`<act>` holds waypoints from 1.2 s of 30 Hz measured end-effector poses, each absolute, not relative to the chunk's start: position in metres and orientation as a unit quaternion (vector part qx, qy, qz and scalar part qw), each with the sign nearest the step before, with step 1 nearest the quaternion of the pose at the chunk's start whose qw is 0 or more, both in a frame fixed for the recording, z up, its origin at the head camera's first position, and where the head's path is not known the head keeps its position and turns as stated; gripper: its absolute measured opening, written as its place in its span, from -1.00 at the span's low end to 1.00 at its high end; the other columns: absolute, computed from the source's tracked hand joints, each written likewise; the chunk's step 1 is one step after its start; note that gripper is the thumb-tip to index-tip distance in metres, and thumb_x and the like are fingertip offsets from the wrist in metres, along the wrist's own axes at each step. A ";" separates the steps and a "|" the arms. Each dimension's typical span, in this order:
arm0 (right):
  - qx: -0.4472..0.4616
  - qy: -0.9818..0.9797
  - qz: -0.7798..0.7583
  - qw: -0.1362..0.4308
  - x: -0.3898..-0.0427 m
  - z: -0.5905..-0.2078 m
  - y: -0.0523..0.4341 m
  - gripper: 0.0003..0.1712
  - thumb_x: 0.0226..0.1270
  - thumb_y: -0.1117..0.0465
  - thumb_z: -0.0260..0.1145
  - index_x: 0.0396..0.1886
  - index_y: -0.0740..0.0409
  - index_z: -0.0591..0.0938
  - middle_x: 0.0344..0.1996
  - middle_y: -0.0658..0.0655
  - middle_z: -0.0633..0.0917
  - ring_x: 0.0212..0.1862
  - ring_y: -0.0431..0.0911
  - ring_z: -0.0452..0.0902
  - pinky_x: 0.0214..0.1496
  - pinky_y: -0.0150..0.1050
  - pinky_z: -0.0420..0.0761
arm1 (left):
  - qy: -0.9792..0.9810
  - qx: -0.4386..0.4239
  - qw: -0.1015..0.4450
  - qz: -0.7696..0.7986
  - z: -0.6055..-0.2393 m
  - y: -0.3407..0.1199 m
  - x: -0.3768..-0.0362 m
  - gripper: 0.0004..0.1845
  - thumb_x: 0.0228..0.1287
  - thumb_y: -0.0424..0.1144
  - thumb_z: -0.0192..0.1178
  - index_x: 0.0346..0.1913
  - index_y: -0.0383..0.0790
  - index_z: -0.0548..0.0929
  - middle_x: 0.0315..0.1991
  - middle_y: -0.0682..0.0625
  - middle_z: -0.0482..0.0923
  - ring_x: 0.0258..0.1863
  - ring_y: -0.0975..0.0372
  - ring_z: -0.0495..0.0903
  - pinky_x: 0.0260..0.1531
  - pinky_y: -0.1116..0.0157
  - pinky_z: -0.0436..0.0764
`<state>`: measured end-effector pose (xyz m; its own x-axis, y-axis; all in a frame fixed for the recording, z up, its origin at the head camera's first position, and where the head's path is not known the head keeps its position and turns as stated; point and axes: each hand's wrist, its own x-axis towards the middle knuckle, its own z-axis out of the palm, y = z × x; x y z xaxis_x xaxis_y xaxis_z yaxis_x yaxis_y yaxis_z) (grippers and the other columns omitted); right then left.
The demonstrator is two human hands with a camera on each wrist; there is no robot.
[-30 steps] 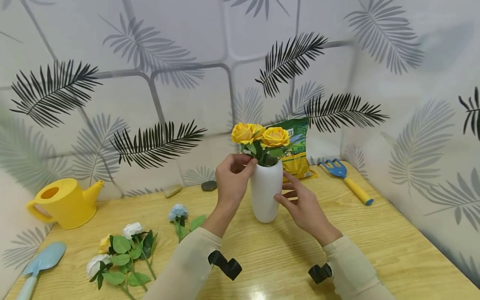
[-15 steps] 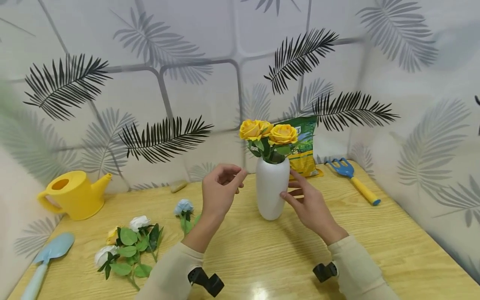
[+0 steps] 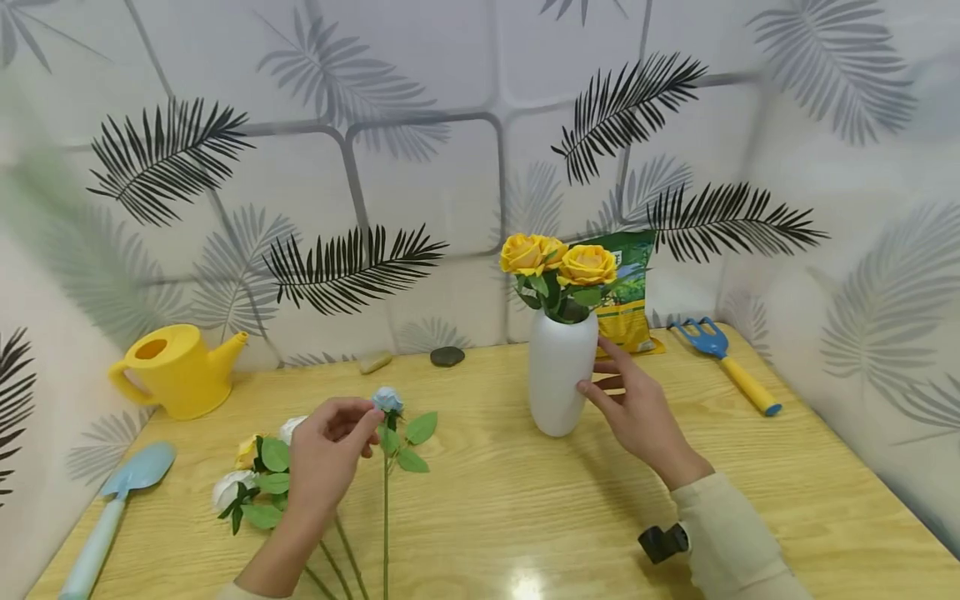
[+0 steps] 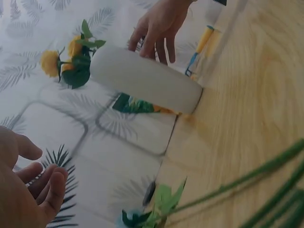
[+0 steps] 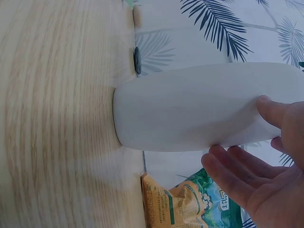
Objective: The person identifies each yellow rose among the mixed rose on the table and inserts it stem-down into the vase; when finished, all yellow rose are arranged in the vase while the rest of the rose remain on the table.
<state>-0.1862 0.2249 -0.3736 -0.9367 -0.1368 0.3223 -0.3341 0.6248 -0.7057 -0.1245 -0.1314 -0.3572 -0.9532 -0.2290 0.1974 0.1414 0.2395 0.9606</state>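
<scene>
My right hand (image 3: pixel 637 417) holds the right side of an upright white vase (image 3: pixel 558 379), its thumb on the front and fingers around the far side. The right wrist view shows the thumb and fingertips against the vase wall. Several yellow roses (image 3: pixel 588 264) with green leaves stand in the vase. Over the table's left half, my left hand (image 3: pixel 330 454) hovers beside a blue flower (image 3: pixel 387 399) lying on a long green stem. Loosely bent and holding nothing, its fingers show in the left wrist view. White roses (image 3: pixel 234 490) and a yellow rose (image 3: pixel 249 451) lie partly hidden behind it.
A yellow watering can (image 3: pixel 180 375) and a light-blue trowel (image 3: pixel 138 471) are at the left. Two stones, one tan (image 3: pixel 375 362) and one dark (image 3: pixel 447 357), lie by the patterned wall. Behind the vase stands a green-and-yellow bag (image 3: pixel 630 292); a blue-and-yellow hand fork (image 3: pixel 723 358) lies right.
My left hand has let go of the roses at the vase's mouth and moved left and down to the blue flower. The right hand has stayed on the vase.
</scene>
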 end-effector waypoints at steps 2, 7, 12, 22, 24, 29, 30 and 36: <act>0.129 -0.893 0.412 0.123 -0.186 -0.374 0.227 -0.22 0.51 0.11 0.25 0.57 0.22 0.16 0.20 0.40 0.59 0.09 0.25 0.66 0.06 0.11 0.71 | -0.789 0.064 0.136 -0.596 -0.361 -0.149 -0.118 -0.77 0.36 -0.29 0.33 -0.02 -0.36 0.66 -0.50 0.26 0.66 -0.53 0.35 0.64 -0.44 0.37 0.69; 0.126 -0.893 0.411 0.133 -0.184 -0.375 0.233 -0.22 0.51 0.15 0.26 0.58 0.21 0.15 0.19 0.42 0.59 0.07 0.27 0.67 0.05 0.14 0.71 | -0.841 0.129 0.076 -0.520 -0.371 -0.186 -0.099 -0.72 0.40 -0.26 0.28 0.05 -0.37 0.63 -0.36 0.07 0.72 -0.46 0.32 0.67 -0.41 0.36 0.69; 0.128 -0.895 0.405 0.136 -0.184 -0.377 0.237 -0.20 0.51 0.16 0.26 0.59 0.21 0.13 0.19 0.43 0.59 0.07 0.28 0.67 0.04 0.15 0.71 | -0.887 0.148 0.025 -0.438 -0.386 -0.207 -0.086 -0.68 0.37 -0.22 0.29 0.03 -0.39 0.64 -0.21 -0.11 0.74 -0.39 0.27 0.66 -0.39 0.37 0.64; 0.141 -0.890 0.409 0.146 -0.186 -0.380 0.232 -0.21 0.49 0.17 0.29 0.57 0.20 0.16 0.16 0.42 0.61 0.05 0.27 0.68 0.02 0.14 0.72 | -0.922 0.142 0.007 -0.360 -0.404 -0.217 -0.086 -0.65 0.27 -0.13 0.38 -0.08 -0.36 0.65 -0.37 -0.06 0.76 -0.39 0.18 0.69 -0.47 0.25 0.62; 0.141 -0.889 0.411 0.144 -0.187 -0.380 0.230 -0.21 0.48 0.18 0.29 0.57 0.20 0.16 0.15 0.42 0.61 0.04 0.27 0.68 0.02 0.13 0.72 | -0.931 0.136 0.007 -0.340 -0.406 -0.218 -0.088 -0.64 0.25 -0.10 0.40 -0.10 -0.35 0.66 -0.39 -0.06 0.75 -0.41 0.18 0.69 -0.49 0.24 0.61; 0.139 -0.889 0.413 0.137 -0.187 -0.380 0.227 -0.21 0.48 0.17 0.28 0.57 0.19 0.16 0.16 0.42 0.61 0.05 0.26 0.68 0.03 0.13 0.72 | -0.943 0.125 -0.004 -0.307 -0.409 -0.219 -0.091 -0.60 0.23 -0.06 0.41 -0.09 -0.33 0.65 -0.40 -0.06 0.75 -0.46 0.19 0.67 -0.51 0.22 0.59; 0.140 -0.889 0.414 0.137 -0.187 -0.380 0.226 -0.21 0.48 0.17 0.28 0.57 0.19 0.16 0.16 0.42 0.61 0.06 0.27 0.68 0.03 0.13 0.72 | -0.945 0.124 -0.007 -0.302 -0.409 -0.219 -0.091 -0.60 0.23 -0.05 0.41 -0.09 -0.33 0.65 -0.40 -0.05 0.74 -0.47 0.20 0.66 -0.51 0.22 0.58; 0.141 -0.889 0.414 0.136 -0.187 -0.377 0.224 -0.23 0.49 0.15 0.27 0.57 0.19 0.17 0.16 0.42 0.61 0.06 0.27 0.68 0.03 0.13 0.71 | -0.957 0.104 0.004 -0.270 -0.413 -0.217 -0.095 -0.60 0.18 -0.09 0.45 -0.13 -0.37 0.64 -0.48 0.02 0.71 -0.53 0.23 0.63 -0.53 0.23 0.57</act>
